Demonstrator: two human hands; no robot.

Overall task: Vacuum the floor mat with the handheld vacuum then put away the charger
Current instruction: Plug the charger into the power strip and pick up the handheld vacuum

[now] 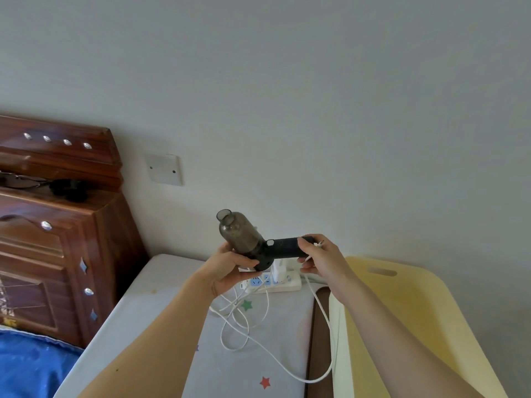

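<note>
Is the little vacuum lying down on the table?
No, the left hand and the right hand hold the vacuum up above the power strip.

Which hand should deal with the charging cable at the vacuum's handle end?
Right. The right hand holds the white cable at the handle end of the vacuum, so it can probably work the plug directly. The left hand grips the vacuum's body, steadying it.

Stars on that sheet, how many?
2 clearly: a green star just below the power strip, a red star near the bottom edge; a purplish bit beside the left forearm may be a third.
</note>
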